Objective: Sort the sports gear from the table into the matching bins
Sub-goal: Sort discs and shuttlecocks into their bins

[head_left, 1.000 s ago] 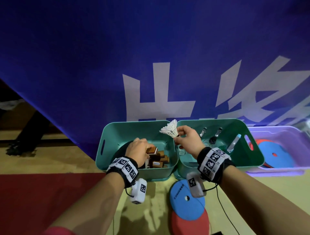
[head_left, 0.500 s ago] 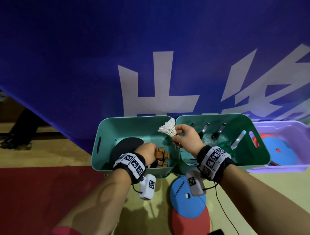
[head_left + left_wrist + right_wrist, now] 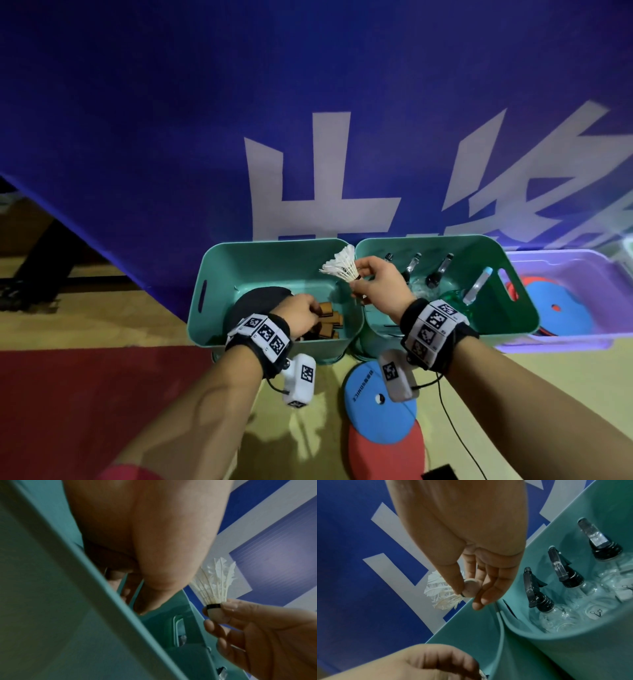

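The left teal bin (image 3: 219,270) holds a black-faced paddle (image 3: 257,301) and a stack of brown wooden blocks or handles (image 3: 329,320) at its near right. The left hand (image 3: 299,318) is lowered into this bin among the brown pieces; its fingers curl downward, but no view shows whether they grip anything, so its state cannot be told. The right hand (image 3: 376,282) hovers over the seam between the two teal bins and pinches the cork base of a white feather shuttlecock (image 3: 342,267) between thumb and fingertips, feathers pointing up and left; the remaining fingers are loosely extended. The shuttlecock is held in the air, above the right edge of the left bin, and is not yet deposited. The right teal bin (image 3: 513,301) contains several clear spray bottles (image 3: 436,274) with black triggers. Farther right, the purple bin (image 3: 599,270) holds blue and red discs. On the floor near the bins lie a blue disc (image 3: 370,418) and a red disc (image 3: 380,459), judged to be unsorted. Assessment: sorting is well advanced, as all three bins carry contents; remaining work appears to be placing the shuttlecock and moving the two floor discs, probably to the purple bin.
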